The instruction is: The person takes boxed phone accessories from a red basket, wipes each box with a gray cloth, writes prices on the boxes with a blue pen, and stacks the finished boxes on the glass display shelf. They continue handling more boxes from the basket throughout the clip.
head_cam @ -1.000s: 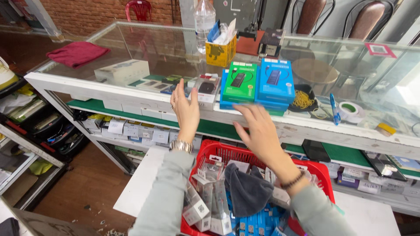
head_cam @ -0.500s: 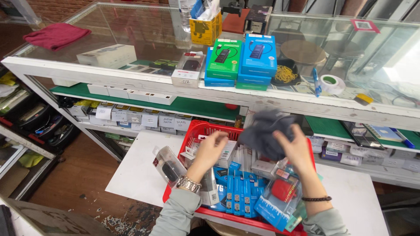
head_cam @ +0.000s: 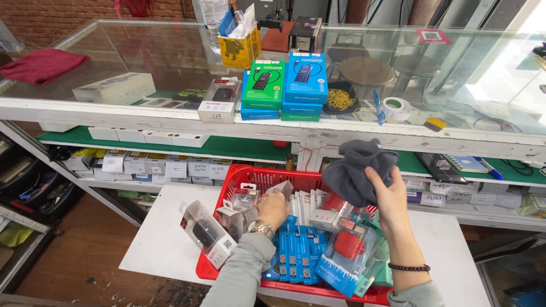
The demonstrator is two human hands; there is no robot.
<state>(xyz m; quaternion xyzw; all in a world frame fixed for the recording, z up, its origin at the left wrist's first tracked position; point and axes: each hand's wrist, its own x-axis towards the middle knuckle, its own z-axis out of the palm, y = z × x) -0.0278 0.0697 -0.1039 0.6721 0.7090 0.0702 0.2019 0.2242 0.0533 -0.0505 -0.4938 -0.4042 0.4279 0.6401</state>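
- Basket: red plastic, set on a white table, below both hands. It is packed with boxed goods and, judged by the load, heavy; its mesh walls look stiff enough to take by the rim.
- Cloth: dark grey, bunched up, raised above the right side of the basket. The right hand is closed on its lower edge, thumb in front. It looks soft, light and limp, not fragile or slippery; a pinch anywhere on the bunch should hold it, though loose folds will droop.
- Clear pack: holds a dark object and leans over the basket's left rim, just left of the left hand. Its glossy shell is probably slippery; best taken by the edges.
- Small packs: clear blister boxes under the left hand, which is down among them, fingers curled on one. They are likely light and rigid, with thin shells that could crack under a hard squeeze; take them by the flat sides.
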